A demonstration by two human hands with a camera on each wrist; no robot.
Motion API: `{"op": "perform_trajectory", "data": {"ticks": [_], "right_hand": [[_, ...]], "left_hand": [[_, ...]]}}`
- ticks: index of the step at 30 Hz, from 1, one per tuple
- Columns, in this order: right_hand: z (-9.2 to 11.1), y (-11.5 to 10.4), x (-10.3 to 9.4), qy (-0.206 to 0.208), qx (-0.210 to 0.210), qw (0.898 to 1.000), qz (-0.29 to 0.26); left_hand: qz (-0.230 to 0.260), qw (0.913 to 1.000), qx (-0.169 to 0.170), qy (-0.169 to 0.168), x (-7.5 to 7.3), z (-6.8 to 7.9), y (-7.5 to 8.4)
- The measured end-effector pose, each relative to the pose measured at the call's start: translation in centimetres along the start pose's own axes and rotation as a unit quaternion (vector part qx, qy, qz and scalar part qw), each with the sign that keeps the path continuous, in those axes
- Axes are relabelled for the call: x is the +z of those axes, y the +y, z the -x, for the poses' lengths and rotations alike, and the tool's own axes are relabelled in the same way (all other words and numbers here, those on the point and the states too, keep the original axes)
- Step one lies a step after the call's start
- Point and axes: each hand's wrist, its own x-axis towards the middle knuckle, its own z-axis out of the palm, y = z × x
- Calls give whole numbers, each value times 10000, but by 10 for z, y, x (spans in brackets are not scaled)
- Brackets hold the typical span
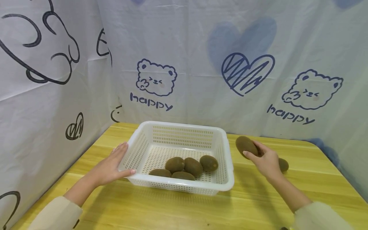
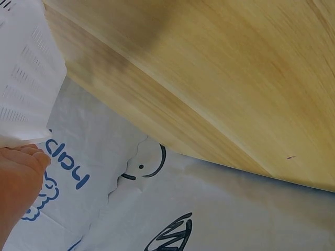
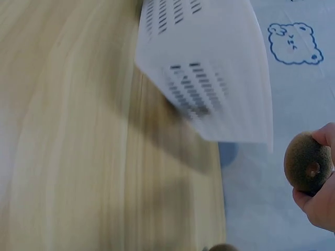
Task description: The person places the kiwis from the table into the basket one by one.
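A white plastic basket (image 1: 184, 187) with slotted sides stands on the wooden table. Several brown kiwifruit (image 1: 193, 167) lie inside it, gathered toward the front and right. My left hand (image 1: 110, 166) rests at the basket's left front corner, fingers along the left rim and thumb extended over the front edge. To the right of the basket, my right hand (image 1: 267, 159) grips a kiwifruit (image 1: 246, 146) between thumb and fingers, held above the table. In the right wrist view this kiwifruit (image 3: 303, 164) shows one end, with fingertips on both sides.
Another kiwifruit (image 1: 283, 164) lies on the table (image 1: 313, 182) just beyond my right wrist. A dark bit of something round (image 1: 284, 228) shows at the bottom edge. A white printed cloth (image 1: 195, 95) hangs behind the table and along its left side.
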Motion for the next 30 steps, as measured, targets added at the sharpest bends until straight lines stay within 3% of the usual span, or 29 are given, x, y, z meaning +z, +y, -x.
{"op": "perform_trajectory", "data": {"ticks": [20, 25, 30], "right_hand": [[-19, -41, 43, -415, -351, 9957, -754], [-27, -49, 58, -560, -694, 9935, -712], [-33, -54, 75, -869, -1084, 9897, -342]], "left_hand": [[23, 10000, 38, 21, -2, 2, 1], [22, 10000, 24, 21, -1, 1, 1], [-5, 10000, 10, 37, -2, 2, 2]]}}
